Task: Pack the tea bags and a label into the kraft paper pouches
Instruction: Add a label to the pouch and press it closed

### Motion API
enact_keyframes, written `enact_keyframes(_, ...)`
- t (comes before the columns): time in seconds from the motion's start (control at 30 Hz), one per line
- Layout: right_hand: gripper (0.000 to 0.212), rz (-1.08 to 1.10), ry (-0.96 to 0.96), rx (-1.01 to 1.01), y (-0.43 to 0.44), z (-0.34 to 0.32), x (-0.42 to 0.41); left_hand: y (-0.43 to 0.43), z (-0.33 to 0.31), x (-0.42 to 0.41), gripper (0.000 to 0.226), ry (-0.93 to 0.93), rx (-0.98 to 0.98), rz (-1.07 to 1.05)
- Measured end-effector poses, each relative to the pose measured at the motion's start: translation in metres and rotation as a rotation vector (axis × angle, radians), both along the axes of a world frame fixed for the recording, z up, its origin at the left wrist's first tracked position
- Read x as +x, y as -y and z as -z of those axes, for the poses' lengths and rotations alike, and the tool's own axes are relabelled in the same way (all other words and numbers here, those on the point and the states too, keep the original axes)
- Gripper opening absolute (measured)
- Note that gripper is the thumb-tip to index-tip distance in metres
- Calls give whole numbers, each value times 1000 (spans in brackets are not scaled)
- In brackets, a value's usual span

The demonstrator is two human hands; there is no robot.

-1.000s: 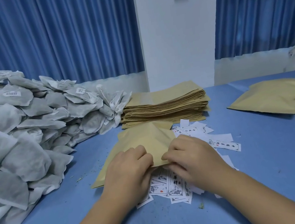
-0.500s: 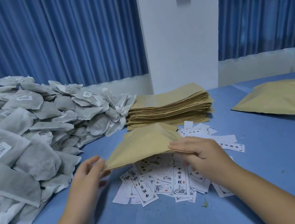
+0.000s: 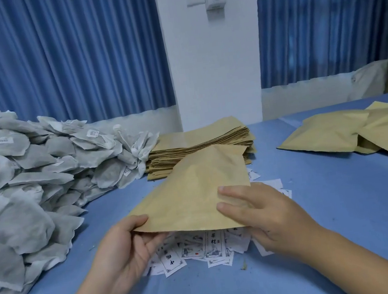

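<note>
**Ops:** Status?

**Me:** Left to right. Tea bags (image 3: 31,182) are heaped at the left, untouched. My left hand (image 3: 127,250) was off the pouch half a second ago and is back on it now. Thumb on top of the near-left corner, fingers underneath, pinching it.

**Ops:** And the pouch?

**Me:** The pouch (image 3: 194,191) is held up over the labels (image 3: 202,248), in front of the stack of empty pouches (image 3: 199,141). A second ago it lay low on the labels with both hands bunched at its near edge. Now that edge is lifted and the labels show beneath it on the table (image 3: 346,212).

**Ops:** Right side?

**Me:** My right hand (image 3: 260,214) has kept its hold. Its fingers lie across the top of the near-right edge, but the thumb is hidden below. I read that as a pinch, though I can't confirm it. The pouches at the far right (image 3: 335,132) haven't shifted.

**Ops:** What does that mean for the task?

**Me:** I have both hands at the near edge, which I take for the mouth, so I judge this as setting up to open it. The edge looks flat and I see nothing inside. Tea bags and a label have yet to go in — this one is at the start of its cycle.
</note>
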State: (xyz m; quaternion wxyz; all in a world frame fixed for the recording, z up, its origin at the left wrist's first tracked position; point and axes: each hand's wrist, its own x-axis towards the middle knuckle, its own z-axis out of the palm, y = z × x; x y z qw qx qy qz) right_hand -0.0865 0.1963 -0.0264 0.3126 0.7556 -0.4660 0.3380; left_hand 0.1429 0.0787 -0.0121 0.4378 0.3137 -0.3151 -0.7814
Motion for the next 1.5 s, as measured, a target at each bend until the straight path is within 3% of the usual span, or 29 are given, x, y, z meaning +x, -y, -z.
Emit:
enact_keyframes(0.57, 33, 549, -13, -29, -135, -18, -163, -49, -50, -229, 15, 111, -386, 468)
enact_keyframes(0.77, 31, 617, -58, -133, -164, -39, -219, -62, -70, -305, 25, 62, -561, 519)
enact_keyframes(0.83, 32, 713, -64, -136, -158, -51, -241, -60, -80, -336, 31, -43, -531, 472)
enact_keyframes(0.93, 50, 1005, 23, 122, -142, -60, -270, -59, -76, -379, 58, -80, -336, 357)
enact_keyframes(1.03, 50, 1281, 187, 598, -132, -46, -295, -63, -54, -397, 39, 130, -243, 386)
enact_keyframes(1.13, 27, 1271, 202, 632, -122, -26, -297, -63, -37, -384, 17, 200, -281, 464)
enact_keyframes(1.5, 23, 986, -186, 679, -28, -1, -228, 8, -28, -256, 17, 416, -424, 300)
